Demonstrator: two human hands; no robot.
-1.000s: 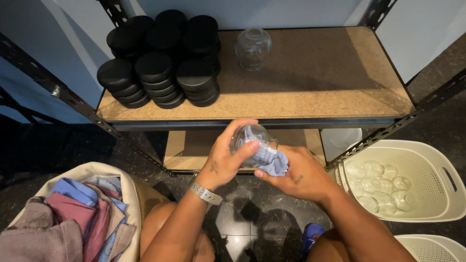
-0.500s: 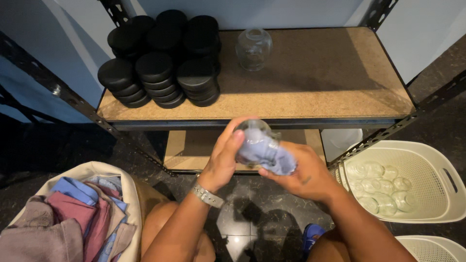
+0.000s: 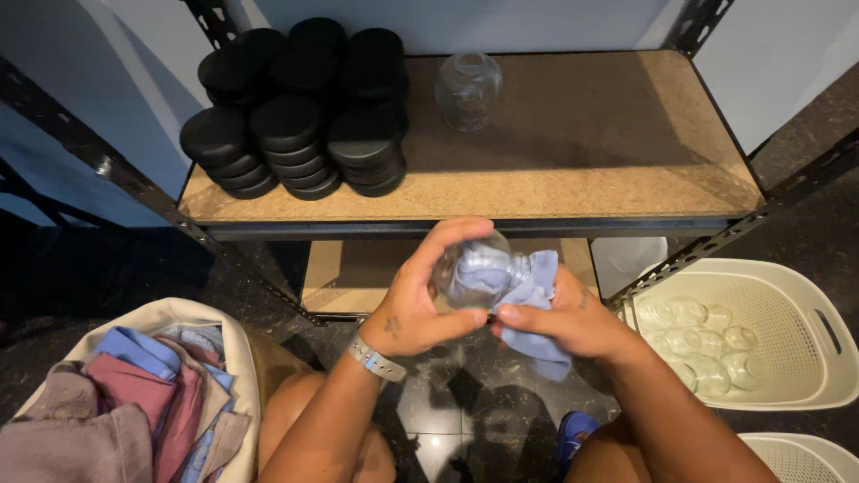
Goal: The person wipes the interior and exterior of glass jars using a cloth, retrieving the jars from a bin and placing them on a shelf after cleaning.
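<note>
My left hand [image 3: 419, 300] grips a clear glass jar [image 3: 467, 273], held in front of the shelf's front edge. My right hand [image 3: 573, 320] holds a light blue cloth [image 3: 537, 309], part of it pushed into the jar's mouth and the rest hanging below my fingers. A second clear glass jar [image 3: 467, 88] stands mouth down on the chipboard shelf [image 3: 591, 152]. Stacks of black round lids [image 3: 300, 116] fill the shelf's left end.
A cream laundry basket [image 3: 796, 322] at the right holds several clear glass jars [image 3: 702, 344]. A bag of folded cloths [image 3: 134, 394] in blue, red and mauve sits at the lower left. A lower shelf board [image 3: 358, 268] shows beneath. The floor is dark tile.
The cloth has loosened and now hangs down below my right hand. My left hand has turned the jar and wrapped further around it.
</note>
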